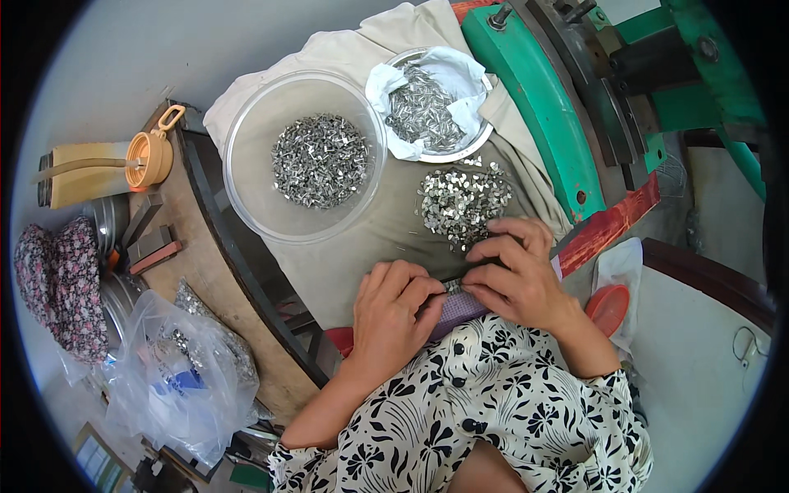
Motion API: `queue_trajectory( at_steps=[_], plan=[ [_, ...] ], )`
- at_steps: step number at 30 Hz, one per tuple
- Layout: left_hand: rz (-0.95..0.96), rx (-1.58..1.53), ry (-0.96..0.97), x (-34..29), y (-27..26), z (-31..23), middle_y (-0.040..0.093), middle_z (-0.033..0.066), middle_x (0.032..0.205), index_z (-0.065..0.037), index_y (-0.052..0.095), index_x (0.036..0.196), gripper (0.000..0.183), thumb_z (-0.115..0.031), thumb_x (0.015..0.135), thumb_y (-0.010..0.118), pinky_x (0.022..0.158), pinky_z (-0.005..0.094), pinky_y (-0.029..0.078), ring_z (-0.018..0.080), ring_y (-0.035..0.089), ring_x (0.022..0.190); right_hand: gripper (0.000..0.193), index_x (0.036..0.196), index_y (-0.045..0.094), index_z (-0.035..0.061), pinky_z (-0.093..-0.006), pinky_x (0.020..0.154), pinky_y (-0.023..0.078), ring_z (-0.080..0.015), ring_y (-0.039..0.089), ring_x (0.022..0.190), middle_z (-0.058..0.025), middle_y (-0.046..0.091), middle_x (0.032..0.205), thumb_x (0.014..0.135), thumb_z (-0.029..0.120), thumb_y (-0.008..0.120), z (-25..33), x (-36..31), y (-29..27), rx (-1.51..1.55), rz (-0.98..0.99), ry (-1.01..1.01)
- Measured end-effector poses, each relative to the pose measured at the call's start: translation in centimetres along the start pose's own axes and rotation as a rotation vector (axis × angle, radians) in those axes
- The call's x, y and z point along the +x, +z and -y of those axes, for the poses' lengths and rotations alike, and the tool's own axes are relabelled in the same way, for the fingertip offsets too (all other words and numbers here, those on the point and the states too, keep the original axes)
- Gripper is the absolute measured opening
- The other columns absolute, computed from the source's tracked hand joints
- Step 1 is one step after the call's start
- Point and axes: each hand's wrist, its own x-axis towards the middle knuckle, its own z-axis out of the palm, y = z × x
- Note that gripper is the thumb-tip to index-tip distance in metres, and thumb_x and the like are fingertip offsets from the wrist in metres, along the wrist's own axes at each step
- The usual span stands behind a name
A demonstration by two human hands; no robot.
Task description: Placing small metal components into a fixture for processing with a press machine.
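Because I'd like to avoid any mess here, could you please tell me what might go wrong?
The right hand might brush the loose metal pieces just beside it and scatter them. The cloth under the plastic tub could shift if tugged, perhaps jostling the tub.

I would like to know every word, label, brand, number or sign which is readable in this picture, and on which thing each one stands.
None is readable here.
Blue patch in the clear plastic bag: too blurred to tell whether it bears print.
Pile of metal pieces: too small to make out any marks.
Green machine: no legible marking.
Shirt: black plant motifs, not lettering.
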Motion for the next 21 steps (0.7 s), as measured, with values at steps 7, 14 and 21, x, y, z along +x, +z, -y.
queue_trajectory(
  at_steps=[7,14,21],
  plan=[
    [-0.024,-0.139,-0.171,-1.2,-0.7,-0.1,0.057,0.013,0.105,-0.001,0.066,0.091,0.019,-0.002,0.076,0.077,0.077,0.0379,0.051,0.0295,0.061,0.092,0.015,0.082,0.074,0.0193,-0.0476,0.101,0.032,-0.0287,0.049,0.119,0.0033,0.064,0.105,0.068,0.021,0.081,0.4,-0.9,0.2,-0.072,-0.037,0.033],
    [-0.05,-0.133,-0.125,-1.9,-0.2,0.3,0.058,0.0127,0.106,0.0,0.066,0.091,0.016,0.002,0.077,0.074,0.075,0.0361,0.052,0.0286,0.063,0.089,0.018,0.081,0.075,0.0182,-0.0448,0.099,0.033,-0.0307,0.051,0.117,0.0021,0.066,0.106,0.065,0.02,0.083,1.2,-0.6,-0.3,-0.114,-0.034,0.107],
    [-0.049,-0.118,-0.168,-1.8,-0.3,0.1,0.058,0.0121,0.106,-0.001,0.065,0.091,0.018,0.0,0.077,0.076,0.075,0.0366,0.052,0.0298,0.063,0.09,0.019,0.084,0.075,0.0166,-0.044,0.098,0.033,-0.0292,0.052,0.117,0.0019,0.065,0.107,0.067,0.016,0.083,-0.1,1.9,0.2,-0.183,-0.11,0.058]
  ],
)
